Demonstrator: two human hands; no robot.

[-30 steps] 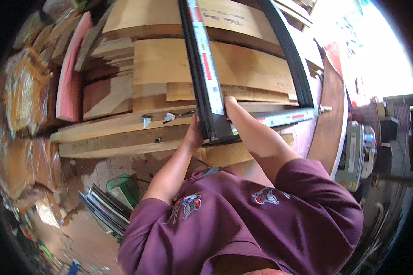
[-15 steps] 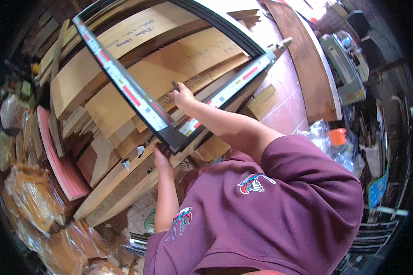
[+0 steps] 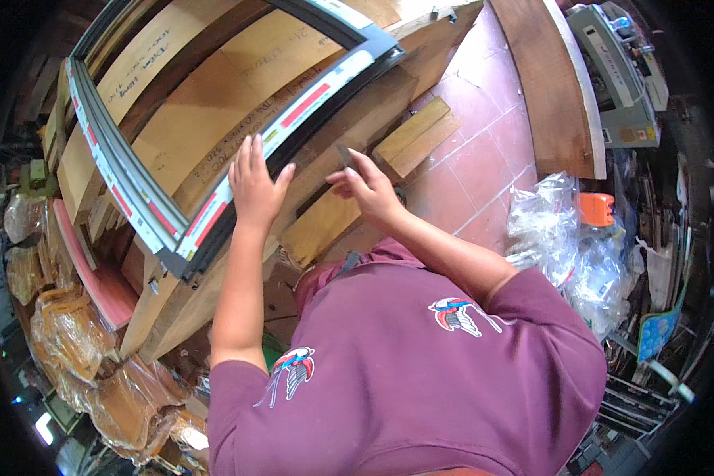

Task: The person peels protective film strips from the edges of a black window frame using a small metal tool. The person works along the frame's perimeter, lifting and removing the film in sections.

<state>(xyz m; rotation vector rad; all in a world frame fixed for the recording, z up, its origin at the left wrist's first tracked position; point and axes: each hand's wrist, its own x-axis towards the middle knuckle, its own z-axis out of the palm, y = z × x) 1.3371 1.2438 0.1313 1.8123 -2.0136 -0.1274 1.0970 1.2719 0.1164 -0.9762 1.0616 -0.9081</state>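
A dark window frame (image 3: 309, 107), its faces covered with white protective film with red patches, lies tilted across stacked boards. My left hand (image 3: 254, 186) rests against its near bar with fingers stretched out and thumb apart. Right of the bar, away from the frame, my right hand (image 3: 370, 193) pinches a small dark flat piece (image 3: 346, 155) between thumb and index finger; its exact kind is too small to tell. The near corner of the frame (image 3: 184, 260) sits left of my left forearm, over a thick wooden beam (image 3: 190, 305).
Large boards with handwriting (image 3: 166, 59) lie under the frame. Wood blocks (image 3: 416, 136) rest beside it on reddish floor tiles (image 3: 488, 159). A long brown plank (image 3: 551, 87), clear plastic bags (image 3: 547, 222) and an orange object (image 3: 596, 209) are at right. Film-wrapped pieces (image 3: 71, 325) are piled at left.
The frame has shifted left and lower in view. My left hand has gone from under its near corner onto the near bar; my right hand has drawn back from inside the frame, still holding the dark piece.
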